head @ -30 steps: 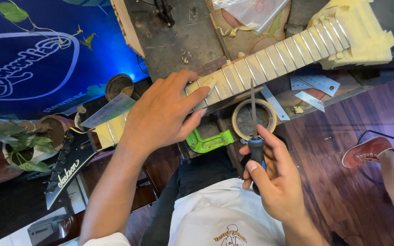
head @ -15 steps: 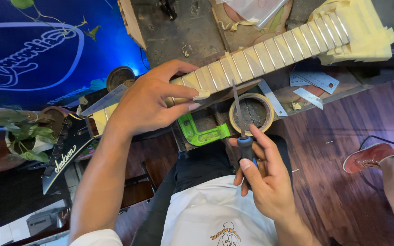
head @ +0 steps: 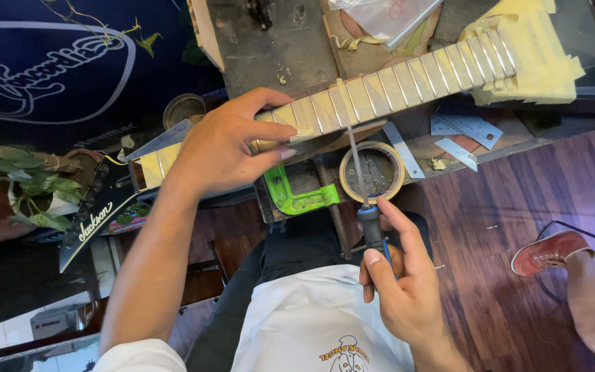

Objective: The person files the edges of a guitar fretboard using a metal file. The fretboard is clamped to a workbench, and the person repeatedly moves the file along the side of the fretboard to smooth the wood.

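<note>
Your right hand (head: 397, 286) has a closed grip around the dark handle of a thin file (head: 361, 176), thumb laid along the top of the handle, the narrow blade running up and slightly left until its tip meets the lower edge of the guitar neck (head: 387, 86). Your left hand (head: 225, 148) is closed over that neck from above, fingers wrapped over the far edge and thumb pressed against the near edge, close to the headstock end. The neck lies across the table (head: 277, 41) on a slant, rising from lower left to upper right; its fretboard is covered in pale masking tape between the frets, and a thick wad of the same tape (head: 538, 62) wraps the guitar body at the upper right. Just below the neck, beside the file blade, sits a roll of tape (head: 373, 172) lying flat. A bright green clamp (head: 296, 196) grips the table edge under your left hand. A few flat metal rulers (head: 459, 134) lie on the table right of the roll. A black guitar headstock (head: 94, 220) leans at the left near green plant leaves (head: 15, 193). Another person's red-brown shoe (head: 549, 251) rests on the dark wooden floor (head: 511, 207) at the right
</note>
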